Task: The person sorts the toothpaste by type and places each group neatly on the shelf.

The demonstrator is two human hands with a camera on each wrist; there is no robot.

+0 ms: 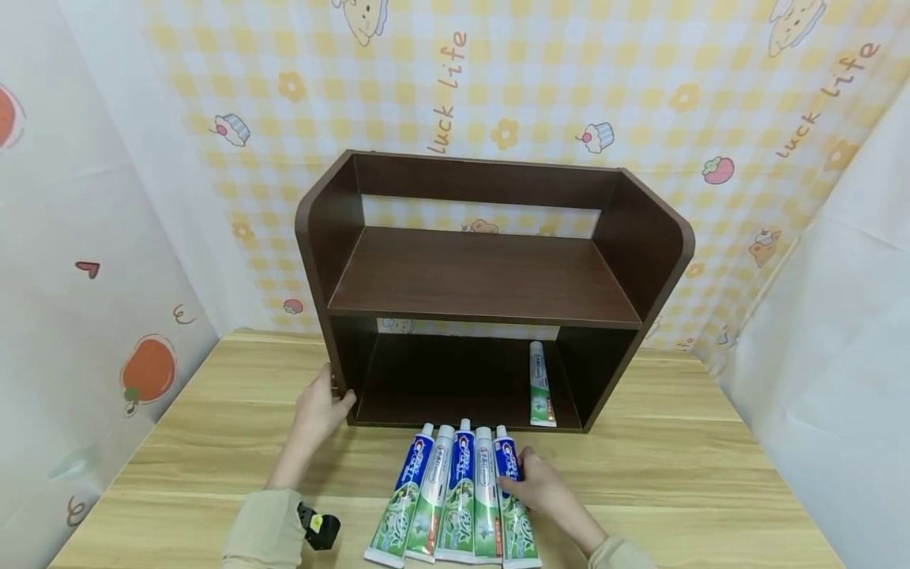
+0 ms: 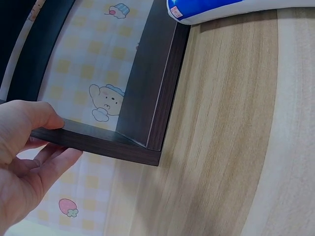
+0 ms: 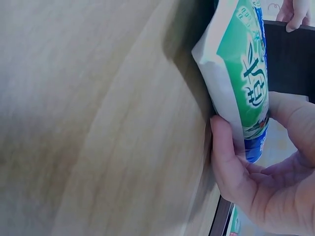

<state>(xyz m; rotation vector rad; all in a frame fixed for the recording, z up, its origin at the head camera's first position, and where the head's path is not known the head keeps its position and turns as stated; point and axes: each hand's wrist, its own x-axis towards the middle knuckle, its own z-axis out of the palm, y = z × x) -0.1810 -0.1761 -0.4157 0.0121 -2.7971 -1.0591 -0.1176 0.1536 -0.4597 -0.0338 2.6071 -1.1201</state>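
Observation:
A dark brown two-tier shelf (image 1: 483,276) stands on the wooden table. My left hand (image 1: 320,407) grips the lower front edge of its left side panel, thumb inside and fingers outside in the left wrist view. In front of the shelf several toothpaste tubes lie fanned side by side, blue-and-green ones such as the middle tube (image 1: 458,494) alternating with silver-and-green ones. My right hand (image 1: 546,486) holds the rightmost blue-and-green toothpaste tube (image 1: 517,514) between thumb and fingers. Another silver-and-green toothpaste tube (image 1: 540,383) lies in the lower compartment, near the right wall, cap toward the back.
A small black device (image 1: 320,528) sits at my left wrist. Behind the shelf hangs a yellow checked cloth (image 1: 498,79), with white sheets at both sides. The shelf's side panels and middle board (image 1: 483,273) bound the lower compartment.

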